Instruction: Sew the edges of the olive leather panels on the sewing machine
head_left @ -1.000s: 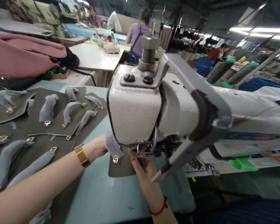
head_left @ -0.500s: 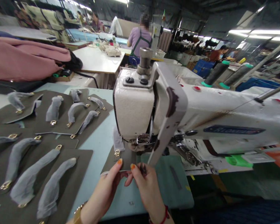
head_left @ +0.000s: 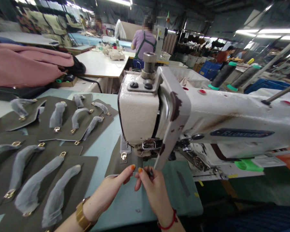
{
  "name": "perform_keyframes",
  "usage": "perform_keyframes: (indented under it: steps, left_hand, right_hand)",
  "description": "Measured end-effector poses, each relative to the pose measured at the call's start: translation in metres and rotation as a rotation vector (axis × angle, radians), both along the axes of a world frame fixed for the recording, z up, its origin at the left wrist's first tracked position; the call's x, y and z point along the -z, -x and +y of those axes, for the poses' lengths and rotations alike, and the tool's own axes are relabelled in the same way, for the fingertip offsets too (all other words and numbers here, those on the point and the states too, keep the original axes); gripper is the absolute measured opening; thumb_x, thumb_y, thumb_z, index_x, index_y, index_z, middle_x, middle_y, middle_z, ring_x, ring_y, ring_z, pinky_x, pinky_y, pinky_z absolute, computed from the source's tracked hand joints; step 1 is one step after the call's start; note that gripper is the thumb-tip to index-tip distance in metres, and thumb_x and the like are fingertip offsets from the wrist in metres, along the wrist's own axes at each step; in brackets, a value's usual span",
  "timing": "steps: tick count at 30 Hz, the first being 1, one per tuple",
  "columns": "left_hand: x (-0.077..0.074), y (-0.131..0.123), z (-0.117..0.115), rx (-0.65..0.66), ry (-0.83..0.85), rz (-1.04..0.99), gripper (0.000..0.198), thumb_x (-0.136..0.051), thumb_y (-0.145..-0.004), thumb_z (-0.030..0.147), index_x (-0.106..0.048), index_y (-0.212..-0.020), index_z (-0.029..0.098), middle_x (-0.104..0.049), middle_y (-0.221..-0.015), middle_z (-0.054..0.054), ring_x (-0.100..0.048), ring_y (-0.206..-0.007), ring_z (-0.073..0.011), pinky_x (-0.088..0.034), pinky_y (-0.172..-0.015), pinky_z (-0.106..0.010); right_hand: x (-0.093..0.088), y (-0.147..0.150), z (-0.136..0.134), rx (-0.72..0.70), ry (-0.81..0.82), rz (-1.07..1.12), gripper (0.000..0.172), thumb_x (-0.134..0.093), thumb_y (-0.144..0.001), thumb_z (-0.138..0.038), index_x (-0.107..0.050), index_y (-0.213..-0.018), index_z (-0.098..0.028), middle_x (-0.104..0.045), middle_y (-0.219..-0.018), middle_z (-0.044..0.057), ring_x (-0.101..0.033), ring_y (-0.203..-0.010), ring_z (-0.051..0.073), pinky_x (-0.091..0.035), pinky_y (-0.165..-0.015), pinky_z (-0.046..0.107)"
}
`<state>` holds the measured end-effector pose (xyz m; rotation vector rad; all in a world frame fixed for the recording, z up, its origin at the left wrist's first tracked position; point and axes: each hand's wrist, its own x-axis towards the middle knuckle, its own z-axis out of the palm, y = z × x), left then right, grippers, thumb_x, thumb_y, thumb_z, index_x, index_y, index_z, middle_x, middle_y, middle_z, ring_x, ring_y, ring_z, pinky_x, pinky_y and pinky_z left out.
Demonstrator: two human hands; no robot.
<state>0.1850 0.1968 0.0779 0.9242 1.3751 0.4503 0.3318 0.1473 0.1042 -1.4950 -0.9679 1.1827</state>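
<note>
My left hand (head_left: pixel 117 183) is closed in a pinch, its thumb and fingertips almost meeting the other hand; whatever lies between them is too small to make out. My right hand (head_left: pixel 157 190) curls around small dark metal thread snips (head_left: pixel 149 171), mostly covered by its fingers. Just beyond both hands, a grey-brown panel (head_left: pixel 114 166) lies partly beneath the head of a white sewing machine (head_left: pixel 139 112). On that panel sits a strap wrapped in translucent film (head_left: pixel 124 145) with a gold buckle (head_left: pixel 123 157). The machine hides the panel's far part.
Several similar panels (head_left: pixel 87 177) with film-wrapped handles (head_left: pixel 54 198) cover the pale blue table (head_left: pixel 103 135) on the left. Dark thread cones (head_left: pixel 223 75) stand behind the machine. Pink material (head_left: pixel 26 64) lies at the far left. A person in a purple top (head_left: pixel 143 42) sits further back.
My left hand has shifted right and up, off the panel's near edge, toward my right hand. The right hand has barely moved. A thin metal lever beside the machine head no longer shows.
</note>
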Motion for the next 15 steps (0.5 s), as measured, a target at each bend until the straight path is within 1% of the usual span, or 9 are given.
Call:
perform_keyframes:
  steps: [2,4,7,9,12,15]
  left_hand:
    - [0.002,-0.001,0.006,0.004,-0.017,-0.005,0.062,-0.067,-0.061,0.068,-0.072,-0.072,0.007,-0.068,-0.079,-0.012,-0.058,-0.082,-0.0259,-0.044,-0.079,-0.035]
    - [0.003,-0.003,0.012,-0.004,-0.052,-0.011,0.061,-0.069,-0.06,0.066,-0.072,-0.073,0.007,-0.068,-0.077,-0.011,-0.058,-0.079,-0.0248,-0.044,-0.077,-0.034]
    - [0.001,-0.005,0.02,-0.036,-0.11,-0.017,0.058,-0.072,-0.055,0.066,-0.072,-0.068,0.009,-0.066,-0.068,-0.009,-0.057,-0.071,-0.0232,-0.045,-0.071,-0.033]
    - [-0.002,-0.007,0.023,-0.055,-0.14,-0.031,0.056,-0.072,-0.053,0.065,-0.071,-0.065,0.011,-0.063,-0.062,-0.006,-0.056,-0.067,-0.0217,-0.044,-0.068,-0.032]
    - [-0.006,-0.01,0.028,-0.047,-0.183,-0.034,0.054,-0.07,-0.055,0.066,-0.067,-0.059,0.012,-0.059,-0.057,-0.004,-0.054,-0.063,-0.0198,-0.043,-0.066,-0.032]
    - [-0.007,-0.011,0.032,-0.044,-0.22,0.01,0.052,-0.069,-0.058,0.065,-0.063,-0.056,0.014,-0.058,-0.057,-0.003,-0.054,-0.063,-0.0192,-0.044,-0.064,-0.031]
  right_hand:
    - [0.002,-0.002,-0.001,0.001,0.028,0.017,0.029,-0.051,-0.09,-0.034,-0.063,-0.071,-0.016,-0.059,-0.049,-0.003,-0.052,-0.051,0.01,-0.04,-0.06,0.02]
    - [0.007,-0.004,-0.004,-0.002,0.055,0.026,0.028,-0.051,-0.089,-0.034,-0.063,-0.073,-0.016,-0.06,-0.05,-0.003,-0.051,-0.051,0.01,-0.039,-0.06,0.02]
    - [0.024,-0.009,-0.011,-0.021,0.098,0.015,0.028,-0.051,-0.089,-0.035,-0.064,-0.074,-0.016,-0.06,-0.05,-0.002,-0.051,-0.053,0.011,-0.038,-0.062,0.021]
    - [0.039,-0.013,-0.017,-0.042,0.137,-0.005,0.029,-0.051,-0.089,-0.036,-0.064,-0.074,-0.015,-0.061,-0.05,-0.001,-0.051,-0.053,0.011,-0.037,-0.06,0.022]
    - [0.058,-0.017,-0.025,-0.073,0.197,-0.044,0.03,-0.051,-0.087,-0.037,-0.064,-0.073,-0.014,-0.061,-0.049,0.0,-0.05,-0.052,0.012,-0.035,-0.057,0.022]
    - [0.067,-0.018,-0.029,-0.091,0.197,-0.053,0.031,-0.051,-0.085,-0.038,-0.064,-0.072,-0.014,-0.061,-0.049,0.001,-0.052,-0.053,0.014,-0.037,-0.058,0.023]
